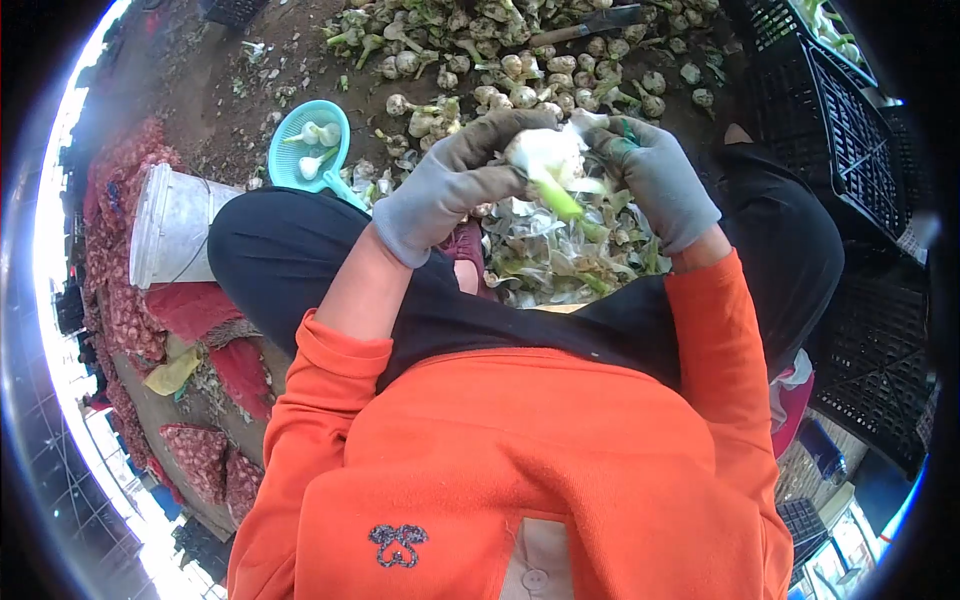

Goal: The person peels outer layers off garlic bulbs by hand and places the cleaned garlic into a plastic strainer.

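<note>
Both of my hands wear grey gloves and meet around a white garlic bulb (548, 155) with a short green stem pointing down. My left hand (460, 180) grips the bulb from its left side, thumb and fingers bent round it. On the right side, my right hand (645, 170) has its fingers at the bulb and its loose skin; its fingertips are partly hidden. Peeled skins and leaves (570, 255) lie in a heap below the hands, between my legs. Beyond the hands, many untrimmed garlic bulbs (520, 75) cover the ground.
A turquoise strainer (343, 150) with several bulbs sits at the left, near a white bucket (165, 225). Red mesh sacks (195, 460) lie farther left. Black crates (850, 130) stand at the right. A tool with a wooden handle (562, 35) rests on the garlic pile.
</note>
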`<control>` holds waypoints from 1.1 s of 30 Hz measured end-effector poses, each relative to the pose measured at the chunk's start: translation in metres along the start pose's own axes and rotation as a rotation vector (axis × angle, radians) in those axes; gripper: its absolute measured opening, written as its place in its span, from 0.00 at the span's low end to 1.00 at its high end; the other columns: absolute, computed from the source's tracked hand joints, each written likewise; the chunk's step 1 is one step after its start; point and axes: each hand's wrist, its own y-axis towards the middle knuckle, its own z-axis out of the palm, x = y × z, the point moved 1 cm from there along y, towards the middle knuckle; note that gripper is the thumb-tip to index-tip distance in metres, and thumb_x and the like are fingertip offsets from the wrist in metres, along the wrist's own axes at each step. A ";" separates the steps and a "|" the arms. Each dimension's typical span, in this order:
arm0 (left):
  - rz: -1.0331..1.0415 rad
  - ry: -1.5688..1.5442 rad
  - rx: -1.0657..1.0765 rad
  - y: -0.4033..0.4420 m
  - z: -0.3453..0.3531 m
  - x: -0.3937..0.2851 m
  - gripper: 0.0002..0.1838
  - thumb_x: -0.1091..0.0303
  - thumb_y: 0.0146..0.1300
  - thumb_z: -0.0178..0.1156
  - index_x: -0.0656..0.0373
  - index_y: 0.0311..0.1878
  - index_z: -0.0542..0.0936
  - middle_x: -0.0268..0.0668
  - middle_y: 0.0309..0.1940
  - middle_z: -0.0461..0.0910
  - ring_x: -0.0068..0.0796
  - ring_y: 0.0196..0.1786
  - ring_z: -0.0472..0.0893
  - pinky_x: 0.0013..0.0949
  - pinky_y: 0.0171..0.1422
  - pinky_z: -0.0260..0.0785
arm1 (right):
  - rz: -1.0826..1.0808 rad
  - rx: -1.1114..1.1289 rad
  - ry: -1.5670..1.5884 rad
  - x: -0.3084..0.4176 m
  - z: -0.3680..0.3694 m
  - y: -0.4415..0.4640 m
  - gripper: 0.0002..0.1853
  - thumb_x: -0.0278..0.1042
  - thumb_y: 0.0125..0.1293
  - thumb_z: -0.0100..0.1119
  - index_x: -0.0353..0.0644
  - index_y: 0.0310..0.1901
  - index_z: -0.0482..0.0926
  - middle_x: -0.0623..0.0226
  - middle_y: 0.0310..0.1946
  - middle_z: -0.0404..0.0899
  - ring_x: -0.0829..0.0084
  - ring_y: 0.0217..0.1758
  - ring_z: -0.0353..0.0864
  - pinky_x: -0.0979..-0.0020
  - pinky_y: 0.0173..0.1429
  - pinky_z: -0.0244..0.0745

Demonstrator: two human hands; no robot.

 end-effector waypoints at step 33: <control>-0.057 -0.582 -0.122 0.007 -0.013 0.016 0.11 0.60 0.68 0.56 0.59 0.39 0.77 0.35 0.38 0.79 0.30 0.53 0.80 0.38 0.55 0.78 | -0.494 0.264 -0.588 0.025 0.031 -0.046 0.11 0.34 0.59 0.68 0.37 0.37 0.77 0.57 0.36 0.78 0.57 0.36 0.78 0.62 0.44 0.74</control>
